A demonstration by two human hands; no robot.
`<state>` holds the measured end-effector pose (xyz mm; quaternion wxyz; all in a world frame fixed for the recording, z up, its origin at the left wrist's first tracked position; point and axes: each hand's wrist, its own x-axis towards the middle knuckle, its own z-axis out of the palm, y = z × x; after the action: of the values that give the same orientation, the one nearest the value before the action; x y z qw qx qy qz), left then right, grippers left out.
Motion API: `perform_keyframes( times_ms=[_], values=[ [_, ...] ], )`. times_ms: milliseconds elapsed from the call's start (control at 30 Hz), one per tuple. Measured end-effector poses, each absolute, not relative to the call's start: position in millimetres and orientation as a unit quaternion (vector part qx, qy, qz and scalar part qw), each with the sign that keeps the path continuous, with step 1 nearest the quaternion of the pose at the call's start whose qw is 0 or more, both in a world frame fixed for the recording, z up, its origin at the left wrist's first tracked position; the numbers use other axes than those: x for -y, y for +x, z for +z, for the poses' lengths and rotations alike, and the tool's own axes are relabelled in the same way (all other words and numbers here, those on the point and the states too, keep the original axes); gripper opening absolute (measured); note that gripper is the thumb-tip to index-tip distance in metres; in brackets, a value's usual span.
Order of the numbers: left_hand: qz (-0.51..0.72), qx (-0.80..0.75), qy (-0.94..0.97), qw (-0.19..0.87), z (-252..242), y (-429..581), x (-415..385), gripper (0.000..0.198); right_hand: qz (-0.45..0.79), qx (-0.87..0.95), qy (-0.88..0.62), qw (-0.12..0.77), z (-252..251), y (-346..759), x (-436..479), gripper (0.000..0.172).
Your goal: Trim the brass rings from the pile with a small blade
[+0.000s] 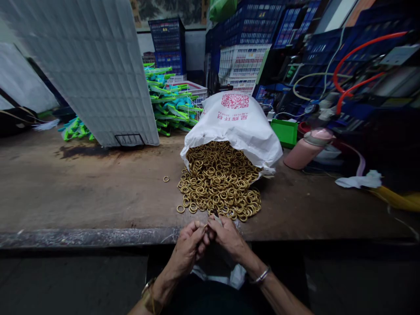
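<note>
While full of golden rings (pixel 223 183), white sack (pixel 236 122) open, fingers (pixel 196 235) tight on something small (pixel 206 225)

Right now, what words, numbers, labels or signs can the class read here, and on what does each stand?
"星辉环材": red, upside down on the white sack.
Small line beside it: seemingly "300834"; the rest is too small.
Red QR-style code, same sack: no readable words.
Labels on the stacked crates: too small to read.
</note>
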<state>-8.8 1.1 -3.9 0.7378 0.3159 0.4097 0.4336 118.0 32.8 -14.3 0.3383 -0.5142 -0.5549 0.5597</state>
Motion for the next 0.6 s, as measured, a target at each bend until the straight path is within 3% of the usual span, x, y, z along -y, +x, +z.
perform_keyframes(
  times_ms=[167,300,600],
  values=[
    [0.430,-0.436,0.329,0.719,-11,-10,-1,0.031,0.444,0.624,-0.561,0.315,-10,121,-32,0.024],
    [0.434,-0.467,0.332,0.695,-12,-10,-1,0.031,0.310,0.731,-0.559,0.239,-11,124,-27,0.015],
    [0.435,-0.481,0.372,0.664,-15,-14,-1,0.032,0.236,0.803,-0.536,0.115,-10,121,-20,0.022]
  ],
)
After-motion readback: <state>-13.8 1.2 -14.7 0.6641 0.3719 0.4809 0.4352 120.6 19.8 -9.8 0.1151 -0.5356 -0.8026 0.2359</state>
